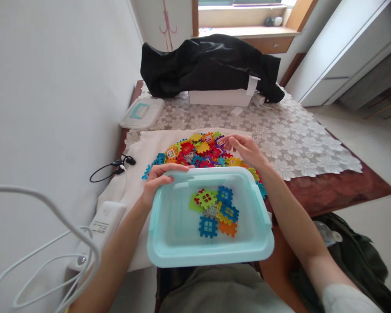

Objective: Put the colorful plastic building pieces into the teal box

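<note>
1. Well, our left hand (159,180) clamps the left rim of a pale turquoise plastic tray (267,243), held at 6 o'clock, close against us.
2. Our right hand (244,150), well apart from the left, hangs open at 1 o'clock, its fingertips (226,140) just beside the heap.
3. Blue, orange and green waffle-shaped plastic tiles (215,208) lie inside the tray.
4. At 12 o'clock, a heap of multicoloured waffle-shaped plastic tiles (195,152) rests on a white cloth (140,182), with a crumpled black fabric bundle (208,65) beyond.
</note>
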`<state>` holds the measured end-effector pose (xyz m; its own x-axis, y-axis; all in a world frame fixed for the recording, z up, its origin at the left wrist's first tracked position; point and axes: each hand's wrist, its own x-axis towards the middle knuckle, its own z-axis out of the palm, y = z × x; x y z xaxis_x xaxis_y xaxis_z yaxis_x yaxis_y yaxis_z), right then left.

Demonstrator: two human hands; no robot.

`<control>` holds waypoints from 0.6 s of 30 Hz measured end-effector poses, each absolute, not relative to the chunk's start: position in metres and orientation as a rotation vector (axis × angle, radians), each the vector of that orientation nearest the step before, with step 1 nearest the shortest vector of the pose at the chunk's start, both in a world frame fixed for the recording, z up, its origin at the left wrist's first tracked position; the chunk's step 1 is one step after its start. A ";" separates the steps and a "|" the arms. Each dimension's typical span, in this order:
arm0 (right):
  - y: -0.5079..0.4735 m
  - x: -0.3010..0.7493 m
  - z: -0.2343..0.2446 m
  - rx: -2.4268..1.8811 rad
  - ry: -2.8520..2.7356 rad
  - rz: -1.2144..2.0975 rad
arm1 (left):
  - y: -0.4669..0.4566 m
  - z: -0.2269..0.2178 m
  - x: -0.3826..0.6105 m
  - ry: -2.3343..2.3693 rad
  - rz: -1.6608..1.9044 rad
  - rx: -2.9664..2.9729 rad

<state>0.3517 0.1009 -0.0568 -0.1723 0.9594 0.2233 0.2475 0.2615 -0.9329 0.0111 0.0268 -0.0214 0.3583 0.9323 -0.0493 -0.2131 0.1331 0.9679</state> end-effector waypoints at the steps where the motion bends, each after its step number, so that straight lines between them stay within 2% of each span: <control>1: 0.104 0.356 -0.060 -1.256 -1.674 0.849 | 0.026 -0.022 0.011 0.822 0.988 1.116; 5: 0.106 0.377 -0.065 -1.616 -1.976 0.500 | 0.023 -0.018 0.014 0.818 1.012 1.108; 13: 0.097 0.404 -0.067 -1.801 -2.171 0.648 | 0.022 -0.015 0.014 0.855 1.018 1.117; 18: 0.094 0.390 -0.059 -1.747 -2.209 0.751 | 0.026 -0.020 0.011 0.820 0.993 1.142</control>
